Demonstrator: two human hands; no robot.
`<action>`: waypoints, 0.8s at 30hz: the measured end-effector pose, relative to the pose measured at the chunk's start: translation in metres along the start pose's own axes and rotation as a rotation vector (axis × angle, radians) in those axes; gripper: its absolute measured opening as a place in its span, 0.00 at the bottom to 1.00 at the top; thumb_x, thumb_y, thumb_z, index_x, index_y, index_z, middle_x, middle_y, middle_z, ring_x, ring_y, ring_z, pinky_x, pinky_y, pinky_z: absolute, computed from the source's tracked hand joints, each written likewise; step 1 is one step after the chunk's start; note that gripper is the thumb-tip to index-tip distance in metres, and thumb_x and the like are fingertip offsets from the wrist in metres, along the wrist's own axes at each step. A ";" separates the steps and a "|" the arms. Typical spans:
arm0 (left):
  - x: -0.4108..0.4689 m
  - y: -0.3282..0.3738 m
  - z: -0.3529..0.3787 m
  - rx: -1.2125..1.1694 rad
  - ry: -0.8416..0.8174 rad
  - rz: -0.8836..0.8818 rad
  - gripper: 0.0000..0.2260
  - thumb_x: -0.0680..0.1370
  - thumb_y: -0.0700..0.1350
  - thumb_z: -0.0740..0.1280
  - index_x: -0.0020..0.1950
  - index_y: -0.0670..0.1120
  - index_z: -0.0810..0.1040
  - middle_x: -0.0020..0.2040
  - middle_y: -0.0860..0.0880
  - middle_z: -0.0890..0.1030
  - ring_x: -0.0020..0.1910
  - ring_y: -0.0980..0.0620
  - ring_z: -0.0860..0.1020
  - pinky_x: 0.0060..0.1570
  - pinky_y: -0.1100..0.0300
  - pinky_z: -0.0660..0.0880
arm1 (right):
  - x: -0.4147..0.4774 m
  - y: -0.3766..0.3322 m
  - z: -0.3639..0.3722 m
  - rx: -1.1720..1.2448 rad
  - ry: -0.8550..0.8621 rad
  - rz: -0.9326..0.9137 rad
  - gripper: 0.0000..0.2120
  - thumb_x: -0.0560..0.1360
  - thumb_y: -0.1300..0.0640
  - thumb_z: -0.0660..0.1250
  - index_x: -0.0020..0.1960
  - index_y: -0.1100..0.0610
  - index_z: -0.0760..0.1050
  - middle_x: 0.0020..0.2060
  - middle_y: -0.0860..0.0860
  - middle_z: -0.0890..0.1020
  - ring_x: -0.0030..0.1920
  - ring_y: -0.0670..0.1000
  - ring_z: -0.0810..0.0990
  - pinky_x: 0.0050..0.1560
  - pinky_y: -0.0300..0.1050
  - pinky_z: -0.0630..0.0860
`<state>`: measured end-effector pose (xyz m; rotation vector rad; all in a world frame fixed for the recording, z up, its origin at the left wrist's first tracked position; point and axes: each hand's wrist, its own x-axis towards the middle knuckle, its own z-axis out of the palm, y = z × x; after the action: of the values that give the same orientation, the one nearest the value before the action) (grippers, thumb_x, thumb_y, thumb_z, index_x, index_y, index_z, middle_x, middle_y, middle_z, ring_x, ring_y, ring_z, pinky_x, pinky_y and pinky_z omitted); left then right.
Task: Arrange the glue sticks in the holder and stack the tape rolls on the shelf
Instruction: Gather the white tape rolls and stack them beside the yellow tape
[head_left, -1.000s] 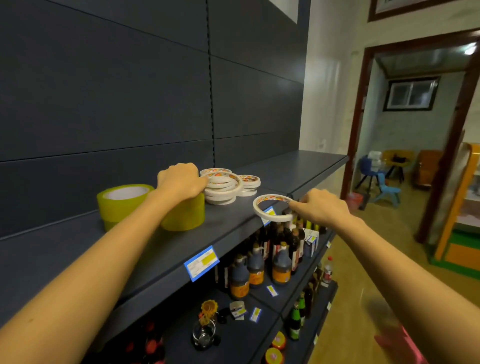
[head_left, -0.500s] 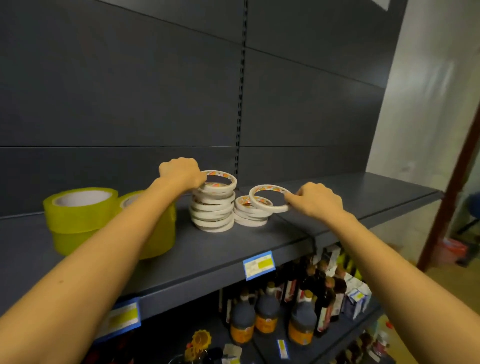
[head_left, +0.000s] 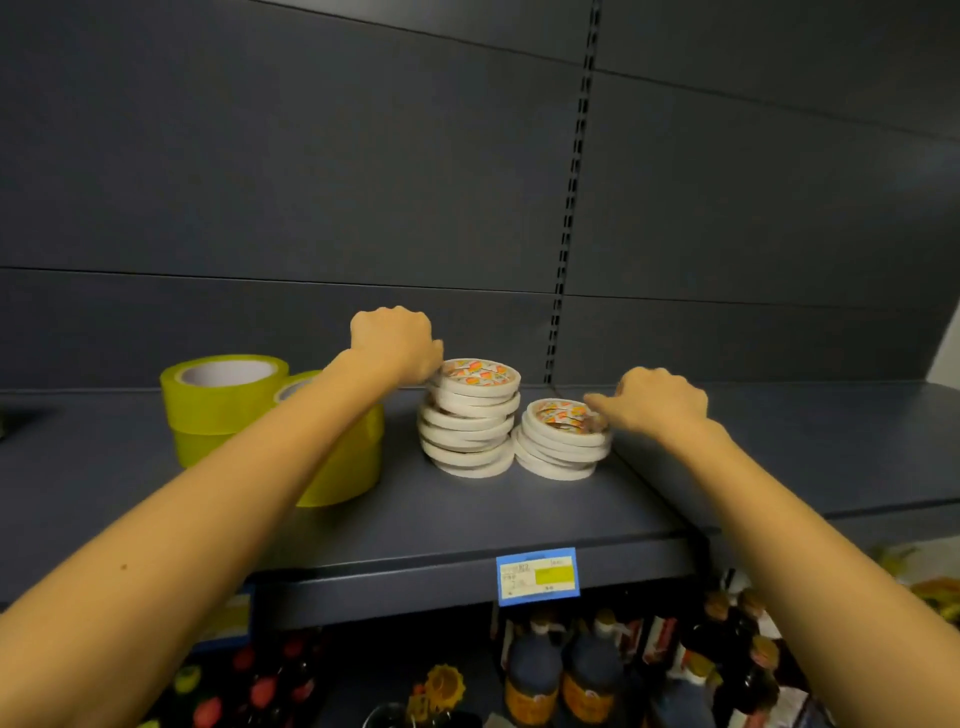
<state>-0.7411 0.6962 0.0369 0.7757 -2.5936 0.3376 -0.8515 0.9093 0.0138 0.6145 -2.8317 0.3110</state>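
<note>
Crowning the shorter stack (head_left: 556, 457) just right of the taller stack (head_left: 467, 431), a tape roll (head_left: 563, 413) held aloft moments earlier is pinched by the right hand (head_left: 657, 402), the taller stack's top gripped by the left hand (head_left: 392, 340), stacking evidently advanced.

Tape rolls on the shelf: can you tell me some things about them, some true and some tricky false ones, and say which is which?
1. The white tape rolls stand in two stacks, a taller stack and a shorter stack. True.
2. The taller stack is on the right. False: it is on the left.
3. The yellow tape rolls sit right of the white stacks. False: they sit on their left.
4. The right hand touches the top roll of the shorter stack. True.
5. Bottles stand beside the tape. False: the bottles stand below the shelf.
</note>
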 end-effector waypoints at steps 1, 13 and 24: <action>-0.002 -0.005 -0.002 0.019 0.033 -0.015 0.18 0.82 0.53 0.55 0.49 0.41 0.78 0.41 0.46 0.74 0.47 0.44 0.79 0.44 0.56 0.68 | 0.001 -0.005 -0.005 0.034 0.020 -0.025 0.22 0.75 0.39 0.61 0.54 0.57 0.78 0.54 0.56 0.80 0.55 0.59 0.78 0.47 0.46 0.68; -0.080 -0.148 -0.037 0.162 0.133 -0.292 0.16 0.80 0.50 0.57 0.53 0.40 0.78 0.53 0.40 0.80 0.53 0.38 0.77 0.43 0.55 0.65 | -0.034 -0.194 -0.020 0.377 0.102 -0.661 0.06 0.75 0.48 0.64 0.43 0.50 0.75 0.45 0.48 0.79 0.49 0.55 0.76 0.46 0.44 0.67; -0.234 -0.339 -0.071 0.319 0.061 -0.609 0.08 0.77 0.44 0.59 0.45 0.41 0.74 0.48 0.41 0.81 0.41 0.41 0.75 0.38 0.57 0.64 | -0.153 -0.388 -0.004 0.433 0.030 -1.066 0.08 0.75 0.51 0.63 0.52 0.51 0.76 0.55 0.49 0.79 0.56 0.55 0.76 0.47 0.45 0.67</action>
<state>-0.3487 0.5534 0.0323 1.5765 -2.1291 0.5736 -0.5488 0.6232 0.0380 2.0004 -1.9904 0.6791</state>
